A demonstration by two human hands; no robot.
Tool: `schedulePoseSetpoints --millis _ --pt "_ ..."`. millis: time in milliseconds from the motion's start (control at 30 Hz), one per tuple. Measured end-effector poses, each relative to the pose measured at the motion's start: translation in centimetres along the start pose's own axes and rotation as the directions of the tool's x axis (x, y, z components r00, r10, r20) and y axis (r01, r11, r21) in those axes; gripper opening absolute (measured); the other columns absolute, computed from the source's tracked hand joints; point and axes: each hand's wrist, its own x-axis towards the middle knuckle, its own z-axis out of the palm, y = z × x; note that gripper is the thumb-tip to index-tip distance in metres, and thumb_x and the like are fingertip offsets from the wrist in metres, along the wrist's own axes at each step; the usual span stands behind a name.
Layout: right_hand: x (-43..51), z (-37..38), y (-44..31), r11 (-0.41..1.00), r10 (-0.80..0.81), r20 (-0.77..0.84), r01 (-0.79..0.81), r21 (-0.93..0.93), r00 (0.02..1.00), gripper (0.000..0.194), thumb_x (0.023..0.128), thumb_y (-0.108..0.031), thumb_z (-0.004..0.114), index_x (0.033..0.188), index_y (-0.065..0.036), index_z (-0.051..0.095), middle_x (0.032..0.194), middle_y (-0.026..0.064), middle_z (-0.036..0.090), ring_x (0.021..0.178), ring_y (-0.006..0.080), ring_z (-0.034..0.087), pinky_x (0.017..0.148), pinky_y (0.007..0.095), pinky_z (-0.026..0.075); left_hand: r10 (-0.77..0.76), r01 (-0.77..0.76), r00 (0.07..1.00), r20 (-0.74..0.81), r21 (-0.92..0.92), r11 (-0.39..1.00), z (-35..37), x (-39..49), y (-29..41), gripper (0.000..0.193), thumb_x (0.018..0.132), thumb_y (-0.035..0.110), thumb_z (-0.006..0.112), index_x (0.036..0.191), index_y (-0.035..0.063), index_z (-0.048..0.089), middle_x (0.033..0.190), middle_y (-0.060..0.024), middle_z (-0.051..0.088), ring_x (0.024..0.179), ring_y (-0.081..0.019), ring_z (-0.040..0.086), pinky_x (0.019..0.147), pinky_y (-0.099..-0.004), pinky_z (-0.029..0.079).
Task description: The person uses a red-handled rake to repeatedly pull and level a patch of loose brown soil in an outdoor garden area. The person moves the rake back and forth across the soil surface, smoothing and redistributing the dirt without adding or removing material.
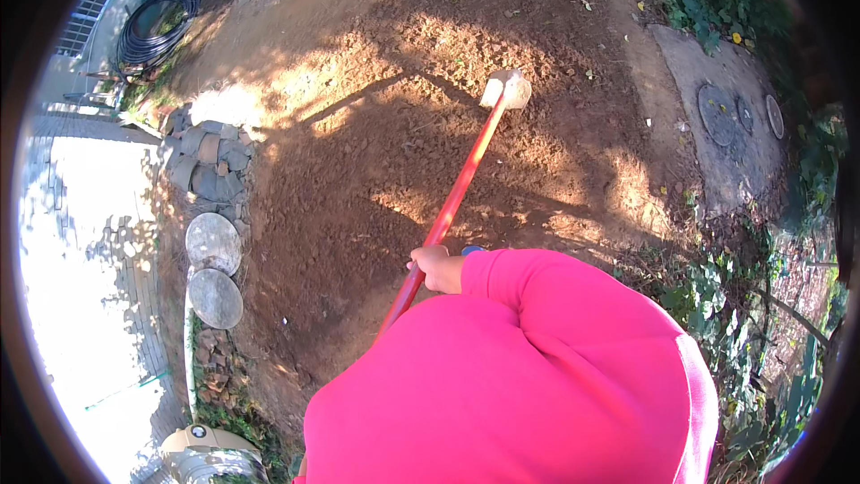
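Note:
My right hand point(430, 267) is closed around the red handle point(451, 205) of a garden hoe. A pink sleeve covers that arm. The handle slants away from my body, and at its far end the pale metal hoe blade point(506, 90) rests at the surface of loose brown soil point(322, 195). Clods lie around the blade, partly in sun and partly in shade. My left hand is out of view, and my pink top hides the near end of the handle.
Stacked roof tiles point(209, 158) and two round slabs point(213, 242) line the left edge. A coiled black hose point(158, 30) lies at upper left. On the right are a concrete pad point(712, 141) with round covers and leafy plants point(705, 302).

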Motion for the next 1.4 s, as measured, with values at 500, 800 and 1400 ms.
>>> schedulePoseSetpoints --millis 500,800,1400 --pt "4.8 -4.0 -16.3 0.971 -0.230 -0.120 0.236 0.043 0.966 0.019 0.080 -0.003 0.059 0.098 0.002 0.055 0.072 0.0112 0.056 0.062 0.0254 0.061 0.055 0.0421 0.052 0.194 -0.201 0.978 0.071 0.105 0.974 7.4 6.8 11.6 0.032 0.082 0.019 0.073 0.104 -0.0010 0.062 0.080 -0.0039 0.061 0.072 -0.0120 0.056 0.067 -0.0297 0.049" --pt "4.3 -6.3 -28.1 0.893 -0.311 -0.013 0.297 0.337 0.950 0.017 0.093 -0.015 0.058 0.103 -0.003 0.051 0.075 0.0080 0.054 0.061 0.0216 0.057 0.057 0.0414 0.053 0.269 -0.316 0.913 0.307 0.117 0.941 8.4 6.3 26.9 0.028 0.083 0.017 0.069 0.102 0.0009 0.056 0.066 -0.0008 0.054 0.050 -0.0085 0.050 0.045 -0.0251 0.042" --pt "-4.8 -1.7 -4.7 0.973 0.037 0.131 -0.065 0.220 0.991 0.016 0.082 -0.005 0.059 0.095 -0.005 0.048 0.080 0.0074 0.053 0.069 0.0233 0.063 0.065 0.0444 0.055 0.223 -0.231 0.973 0.065 0.155 0.961 -5.1 -1.8 7.8 0.036 0.078 0.014 0.077 0.108 -0.0020 0.067 0.092 -0.0013 0.067 0.078 -0.0060 0.057 0.069 -0.0244 0.049"
